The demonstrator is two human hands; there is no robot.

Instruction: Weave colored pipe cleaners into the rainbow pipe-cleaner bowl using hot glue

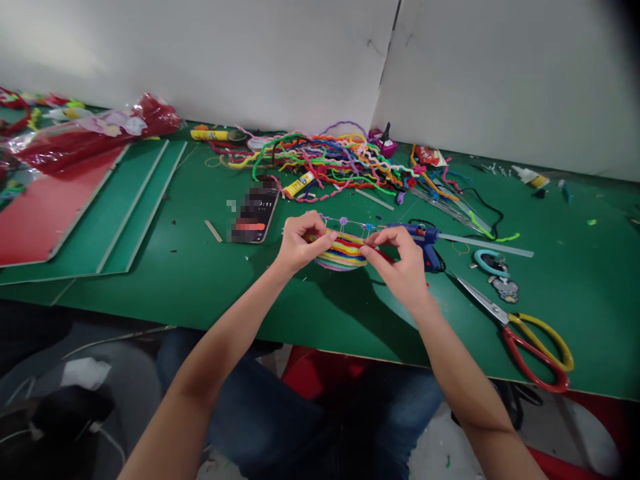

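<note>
Between my hands, just above the table, is a small rainbow-striped craft piece (343,259), bowl-like, seemingly of fuzzy pipe cleaners. Thin white uprights rise from its top edge to a thin line that carries a purple knob (343,221) and a blue one. My left hand (301,245) is closed on the piece's left side, thumb along the upper edge. The fingers of my right hand (400,263) pinch the right end of the upper edge; a strand there is too small to make out. Right behind that hand lies a blue glue gun (431,255) with a clear glue stick.
A heap of colourful pipe cleaners (325,157) lies along the wall. A phone (260,213) is left of my hands, large scissors (533,347) and a keyring (493,260) right. Boards (135,207) and a red plastic-wrapped bundle (90,143) occupy the green table's left.
</note>
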